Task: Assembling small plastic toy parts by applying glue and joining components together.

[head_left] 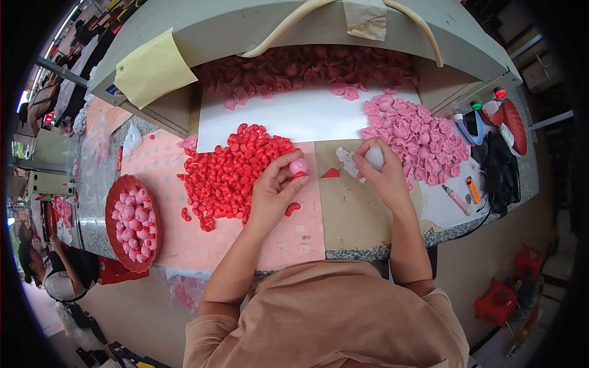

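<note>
My left hand (270, 195) is closed on a small round pink plastic piece (299, 165), pinched between fingertips and thumb, with a bit of red at its lower side. To the right, my right hand (388, 178) is wrapped round a white squeeze bottle (375, 157), partly hidden by the fingers. A crumpled white scrap (347, 161) lies at its fingertips; whether they touch it I cannot tell. Beside my left hand spreads a heap of small glossy red pieces (227, 175). Hollow pink pieces (420, 138) are piled beyond my right hand.
On the left stands a red scalloped bowl (111, 218) of pink-and-red pieces. More pink pieces (276, 70) fill the shelf's back. A red triangular scrap (331, 173) lies between my hands. At right are an orange lighter-like item (472, 190), a tube (456, 199) and a black bag (500, 175).
</note>
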A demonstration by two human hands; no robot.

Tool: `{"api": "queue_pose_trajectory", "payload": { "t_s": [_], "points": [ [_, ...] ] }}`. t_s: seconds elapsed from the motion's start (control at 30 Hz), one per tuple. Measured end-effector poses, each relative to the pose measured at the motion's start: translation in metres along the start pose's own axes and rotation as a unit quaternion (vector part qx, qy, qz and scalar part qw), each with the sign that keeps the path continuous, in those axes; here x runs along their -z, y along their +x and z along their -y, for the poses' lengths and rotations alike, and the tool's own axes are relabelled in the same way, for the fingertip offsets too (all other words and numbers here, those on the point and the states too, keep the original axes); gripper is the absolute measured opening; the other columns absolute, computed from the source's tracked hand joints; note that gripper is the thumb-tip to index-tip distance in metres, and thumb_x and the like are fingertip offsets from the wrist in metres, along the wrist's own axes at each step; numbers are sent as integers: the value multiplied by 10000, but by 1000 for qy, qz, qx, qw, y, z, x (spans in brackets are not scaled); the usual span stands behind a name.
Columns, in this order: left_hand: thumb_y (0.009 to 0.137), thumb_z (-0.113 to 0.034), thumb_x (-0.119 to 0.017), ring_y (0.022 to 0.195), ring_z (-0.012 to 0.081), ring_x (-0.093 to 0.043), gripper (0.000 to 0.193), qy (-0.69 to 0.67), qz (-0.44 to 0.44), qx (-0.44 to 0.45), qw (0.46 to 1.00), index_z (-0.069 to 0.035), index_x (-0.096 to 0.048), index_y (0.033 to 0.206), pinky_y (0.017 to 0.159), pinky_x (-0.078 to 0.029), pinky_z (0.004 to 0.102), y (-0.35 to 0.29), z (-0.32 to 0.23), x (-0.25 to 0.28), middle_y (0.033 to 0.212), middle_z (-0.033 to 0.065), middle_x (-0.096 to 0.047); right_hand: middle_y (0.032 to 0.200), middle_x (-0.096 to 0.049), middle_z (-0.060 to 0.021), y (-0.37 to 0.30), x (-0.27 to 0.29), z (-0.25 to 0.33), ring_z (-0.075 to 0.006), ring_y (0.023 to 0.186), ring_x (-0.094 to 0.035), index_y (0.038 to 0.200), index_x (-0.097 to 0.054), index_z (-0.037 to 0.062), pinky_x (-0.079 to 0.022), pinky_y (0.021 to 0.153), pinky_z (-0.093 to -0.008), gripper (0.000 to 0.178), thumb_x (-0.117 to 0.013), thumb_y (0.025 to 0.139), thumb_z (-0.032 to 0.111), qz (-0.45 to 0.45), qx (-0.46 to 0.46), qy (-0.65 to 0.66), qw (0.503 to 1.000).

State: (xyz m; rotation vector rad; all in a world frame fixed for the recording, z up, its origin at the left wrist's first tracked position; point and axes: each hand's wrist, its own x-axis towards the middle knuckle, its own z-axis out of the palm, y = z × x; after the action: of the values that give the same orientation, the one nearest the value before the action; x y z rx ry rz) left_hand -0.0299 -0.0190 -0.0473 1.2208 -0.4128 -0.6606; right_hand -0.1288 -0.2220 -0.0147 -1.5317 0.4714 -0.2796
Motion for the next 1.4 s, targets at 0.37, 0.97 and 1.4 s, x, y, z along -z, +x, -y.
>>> {"api": "queue_pose_trajectory", "payload": {
  "t_s": [0.37, 0.97, 1.4],
  "points": [
    [822, 104, -574, 1084, 176, -548, 457, 11, 4, -16, 1000, 22, -447, 1253, 931, -475, 301, -3, -7, -2, 1289, 110, -488, 887, -579, -143, -6, -8, -11, -332, 818, -580, 956, -574, -10, -459, 739, -374, 226, -676, 767, 58, -77, 112, -400, 906],
    [829, 57, -602, 964, 127, -578, 442, 22, -20, -8, 1000, 1, -472, 1248, 864, -497, 268, -4, -13, 0, 1113, 80, -571, 829, -562, -29, -12, -32, 14, -112, 758, -528, 882, -600, 15, -431, 667, -243, 161, -707, 766, 49, 82, 140, -234, 958],
    [831, 18, -631, 943, 100, -571, 453, 27, -37, -52, 998, -12, -482, 1258, 819, -495, 230, -3, -9, 6, 1059, 45, -582, 960, -558, -70, -32, -37, -16, -193, 850, -564, 942, -573, 37, -463, 765, -253, 216, -681, 756, 21, 185, 220, -295, 911]
  ]
}}
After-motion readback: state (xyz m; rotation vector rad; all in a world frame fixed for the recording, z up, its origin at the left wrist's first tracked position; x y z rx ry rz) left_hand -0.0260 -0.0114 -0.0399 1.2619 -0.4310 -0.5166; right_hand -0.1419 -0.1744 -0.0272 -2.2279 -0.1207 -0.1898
